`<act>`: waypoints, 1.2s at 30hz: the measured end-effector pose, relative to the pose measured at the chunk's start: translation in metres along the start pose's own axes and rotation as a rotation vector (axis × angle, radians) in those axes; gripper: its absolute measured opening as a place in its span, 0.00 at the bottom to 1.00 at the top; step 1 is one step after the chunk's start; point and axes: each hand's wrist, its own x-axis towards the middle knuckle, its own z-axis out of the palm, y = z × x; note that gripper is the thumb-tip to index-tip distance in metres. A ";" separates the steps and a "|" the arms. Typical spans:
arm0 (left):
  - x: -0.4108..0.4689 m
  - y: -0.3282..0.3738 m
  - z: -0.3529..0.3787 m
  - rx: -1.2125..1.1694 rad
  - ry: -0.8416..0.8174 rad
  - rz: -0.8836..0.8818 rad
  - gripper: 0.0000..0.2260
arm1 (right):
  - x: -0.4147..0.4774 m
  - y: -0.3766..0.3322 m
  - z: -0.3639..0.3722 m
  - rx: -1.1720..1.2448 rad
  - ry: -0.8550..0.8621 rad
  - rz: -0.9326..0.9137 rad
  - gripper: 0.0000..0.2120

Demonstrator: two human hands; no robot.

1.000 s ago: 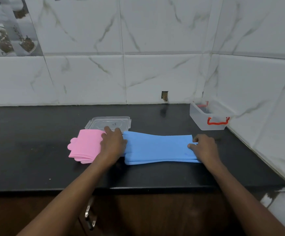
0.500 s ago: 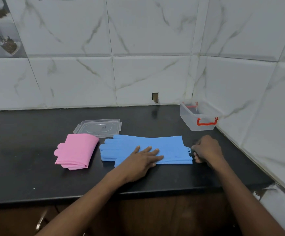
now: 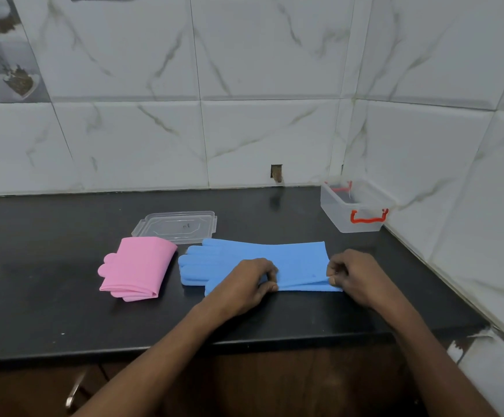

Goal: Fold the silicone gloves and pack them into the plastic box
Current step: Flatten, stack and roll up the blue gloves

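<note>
Pink gloves folded, left of left grip; blue gloves flat on bench, fold not done; left grip pinches near edge mid-length, right grip pinches cuff corner; plastic box beyond right grip, no gloves inside; packing pending.

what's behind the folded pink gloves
The clear plastic lid lies flat on the black counter just behind the folded pink gloves. The gloves cover part of its near edge, so whether they touch cannot be seen.
</note>
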 end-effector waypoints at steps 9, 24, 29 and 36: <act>0.009 0.012 0.007 0.207 -0.030 0.054 0.17 | 0.006 -0.007 0.008 -0.112 0.146 0.336 0.20; -0.001 0.015 0.025 0.178 -0.175 0.045 0.19 | 0.009 -0.035 0.034 0.324 0.279 0.416 0.15; 0.017 0.006 -0.015 -0.691 -0.047 -0.355 0.13 | 0.002 -0.075 0.056 0.322 0.484 0.118 0.08; 0.033 -0.035 -0.047 -1.212 0.066 -0.807 0.24 | -0.001 -0.093 0.094 -0.081 0.209 -0.206 0.11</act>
